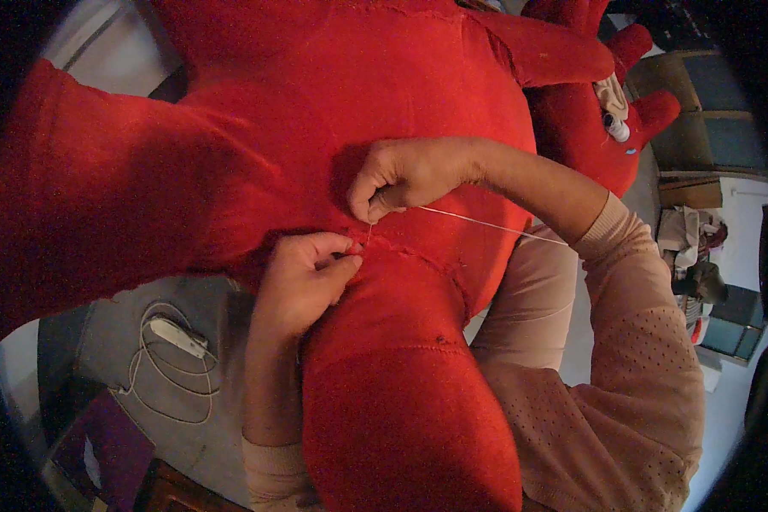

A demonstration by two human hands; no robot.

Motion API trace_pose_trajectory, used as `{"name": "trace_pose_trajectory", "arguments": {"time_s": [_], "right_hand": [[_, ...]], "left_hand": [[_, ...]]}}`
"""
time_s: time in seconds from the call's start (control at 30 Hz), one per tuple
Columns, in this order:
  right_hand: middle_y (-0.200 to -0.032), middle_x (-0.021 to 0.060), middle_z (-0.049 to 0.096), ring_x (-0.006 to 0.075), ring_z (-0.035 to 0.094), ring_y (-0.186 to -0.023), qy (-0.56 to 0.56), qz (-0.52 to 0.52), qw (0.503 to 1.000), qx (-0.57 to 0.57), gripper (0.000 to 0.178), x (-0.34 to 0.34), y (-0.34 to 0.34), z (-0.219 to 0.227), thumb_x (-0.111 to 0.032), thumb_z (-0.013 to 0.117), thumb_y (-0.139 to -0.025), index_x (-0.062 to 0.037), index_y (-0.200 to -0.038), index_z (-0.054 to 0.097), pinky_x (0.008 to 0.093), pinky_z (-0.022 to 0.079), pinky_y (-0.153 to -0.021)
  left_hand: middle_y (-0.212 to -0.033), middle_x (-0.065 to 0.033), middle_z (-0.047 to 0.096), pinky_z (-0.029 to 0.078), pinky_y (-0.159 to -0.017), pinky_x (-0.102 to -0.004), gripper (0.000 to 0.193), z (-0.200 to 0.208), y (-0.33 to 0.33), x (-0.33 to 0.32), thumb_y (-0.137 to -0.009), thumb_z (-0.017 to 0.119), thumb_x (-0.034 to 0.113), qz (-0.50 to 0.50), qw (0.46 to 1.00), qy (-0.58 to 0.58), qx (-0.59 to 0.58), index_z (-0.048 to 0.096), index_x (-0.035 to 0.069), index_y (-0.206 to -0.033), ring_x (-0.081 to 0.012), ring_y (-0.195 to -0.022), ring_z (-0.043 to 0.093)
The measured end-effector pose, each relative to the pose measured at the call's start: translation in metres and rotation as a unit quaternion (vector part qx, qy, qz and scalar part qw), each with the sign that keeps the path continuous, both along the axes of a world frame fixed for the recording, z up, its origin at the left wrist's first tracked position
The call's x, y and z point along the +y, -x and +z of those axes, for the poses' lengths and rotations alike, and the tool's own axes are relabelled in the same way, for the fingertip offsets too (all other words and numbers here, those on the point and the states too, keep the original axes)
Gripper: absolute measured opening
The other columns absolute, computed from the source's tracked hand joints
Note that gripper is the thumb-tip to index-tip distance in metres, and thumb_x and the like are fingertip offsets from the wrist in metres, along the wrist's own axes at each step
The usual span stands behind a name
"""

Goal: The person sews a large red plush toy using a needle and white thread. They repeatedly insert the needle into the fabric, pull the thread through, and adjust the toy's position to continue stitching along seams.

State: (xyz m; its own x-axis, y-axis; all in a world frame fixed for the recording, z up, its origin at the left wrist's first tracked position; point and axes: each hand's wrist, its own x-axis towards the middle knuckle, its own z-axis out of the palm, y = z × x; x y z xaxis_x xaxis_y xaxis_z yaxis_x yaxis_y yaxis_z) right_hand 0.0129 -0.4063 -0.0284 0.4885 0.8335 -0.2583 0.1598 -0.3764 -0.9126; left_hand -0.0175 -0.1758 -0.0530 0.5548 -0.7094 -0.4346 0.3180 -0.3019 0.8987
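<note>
A large red stuffed fabric figure (358,94) spreads across my lap and the space before me. My left hand (294,282) is closed, its thumb and forefinger pinching the red cloth at a seam (410,254) where a thick stuffed limb (410,410) joins the body. Just above it, my right hand (414,175) is closed on a thin sewing needle (369,233), which reaches down to the cloth by my left fingertips. Pale thread (495,224) stretches from beneath my right hand to the right, past my forearm.
A white power strip (179,337) with a looped cord lies on the grey surface at lower left, near a purple item (107,448). At upper right, cream cloth (610,96) and a small white object (617,128) rest against red stuffed parts. Bags (683,239) stand farther right.
</note>
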Motion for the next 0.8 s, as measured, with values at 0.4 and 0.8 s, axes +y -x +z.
{"name": "trace_pose_trajectory", "arguments": {"time_s": [0.4, 0.8], "right_hand": [[-0.063, -0.0008, 0.050, 0.0117, 0.046, -0.061, 0.004, -0.015, 0.999, 0.044, 0.001, -0.001, 0.000, 0.007, -0.002, 0.057, -0.076, -0.0013, -0.077, 0.056, 0.0297, 0.040, -0.055], [-0.063, -0.0017, 0.050, 0.0100, 0.044, -0.060, -0.029, -0.035, 0.997, 0.060, 0.004, -0.005, 0.000, 0.001, -0.001, 0.055, -0.077, -0.0014, -0.078, 0.058, 0.0281, 0.038, -0.054]], "left_hand": [[-0.068, 0.0054, 0.057, 0.036, -0.048, -0.0197, 0.008, 0.006, -0.002, -0.001, -0.086, 0.062, 0.008, -0.006, 1.000, 0.004, 0.005, 0.065, 0.003, -0.092, -0.0020, -0.054, 0.045], [-0.069, 0.0041, 0.060, 0.035, -0.047, -0.0194, 0.013, 0.005, 0.002, -0.002, -0.086, 0.062, 0.006, 0.025, 1.000, 0.005, 0.009, 0.066, 0.001, -0.097, -0.0017, -0.053, 0.045]]}}
